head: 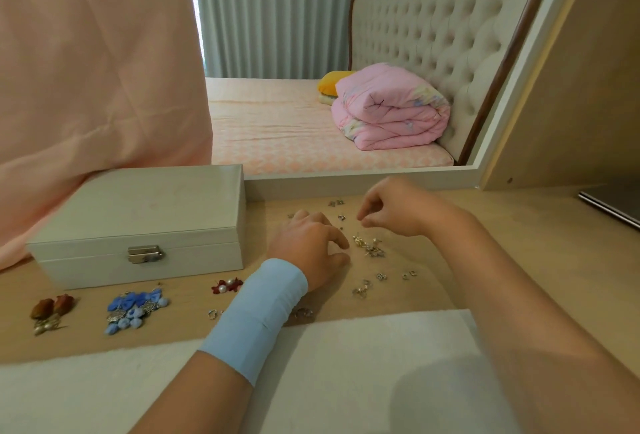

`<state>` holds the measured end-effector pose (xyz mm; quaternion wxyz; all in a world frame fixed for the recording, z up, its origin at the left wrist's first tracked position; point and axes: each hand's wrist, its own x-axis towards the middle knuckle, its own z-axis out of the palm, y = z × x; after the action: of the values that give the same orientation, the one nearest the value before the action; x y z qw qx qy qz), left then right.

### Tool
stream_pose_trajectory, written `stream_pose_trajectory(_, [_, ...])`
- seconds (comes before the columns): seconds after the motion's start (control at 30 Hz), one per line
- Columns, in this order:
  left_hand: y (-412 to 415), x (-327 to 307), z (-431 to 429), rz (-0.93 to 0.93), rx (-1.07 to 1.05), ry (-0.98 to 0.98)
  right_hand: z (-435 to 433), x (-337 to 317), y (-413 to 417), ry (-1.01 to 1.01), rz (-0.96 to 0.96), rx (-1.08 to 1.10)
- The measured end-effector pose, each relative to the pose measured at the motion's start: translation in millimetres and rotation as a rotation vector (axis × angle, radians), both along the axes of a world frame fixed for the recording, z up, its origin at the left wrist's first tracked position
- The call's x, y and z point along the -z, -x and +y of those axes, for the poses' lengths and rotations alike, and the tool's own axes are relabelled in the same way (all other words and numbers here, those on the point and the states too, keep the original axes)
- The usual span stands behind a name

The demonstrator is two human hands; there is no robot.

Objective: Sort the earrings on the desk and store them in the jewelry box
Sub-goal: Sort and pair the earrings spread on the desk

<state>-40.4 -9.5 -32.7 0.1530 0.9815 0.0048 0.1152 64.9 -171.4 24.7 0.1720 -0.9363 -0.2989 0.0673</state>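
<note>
The closed white jewelry box (138, 222) stands at the desk's left, latch facing me. Sorted earrings lie before it: brown ones (52, 307), blue flower ones (136, 309) and red ones with pearls (227, 286). A heap of gold earrings (369, 246) lies mid-desk, with small silver earrings (381, 276) scattered around it. My left hand (308, 243), blue band on its wrist, rests on the desk, its forefinger and thumb loosely apart just left of the gold heap. Hovering above and behind the heap, my right hand (391, 208) has its fingertips pinched together. Anything between them is too small to see.
A mirror (346, 87) rises behind the desk, showing a bed and a folded pink quilt. Pink cloth (86, 70) hangs over its left part, behind the box. A white mat (346, 347) covers the desk's near edge. A grey flat device (613, 205) lies at far right.
</note>
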Motion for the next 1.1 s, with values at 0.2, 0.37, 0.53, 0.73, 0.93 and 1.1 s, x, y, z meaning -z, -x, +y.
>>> stream_pose_trajectory(0.2, [-10.6,-0.2,-12.6,0.075,-0.029,-0.042,-6.1,22.3,10.5,0.002,-0.009,0.084])
stream_pose_trajectory(0.37, [-15.4,5.8,-12.1,0.059,0.008,0.045,2.6,32.6,12.2,0.011,-0.074,0.076])
stream_pose_trajectory(0.53, [-15.9,3.1,-7.8,-0.014,0.034,0.136,1.2,37.1,5.5,-0.067,-0.052,0.106])
stream_pose_trajectory(0.73, [-13.1,-6.3,4.1,-0.076,0.033,0.503,-3.7,32.0,3.3,-0.529,0.216,0.139])
stream_pose_trajectory(0.93, [-1.5,-10.4,8.6,-0.018,0.066,0.588,-4.4,26.9,6.0,-0.672,0.383,0.145])
stream_pose_trajectory(1.1, [3.5,-2.2,-9.8,0.091,0.119,0.384,-11.5,18.9,5.4,-0.828,0.599,0.135])
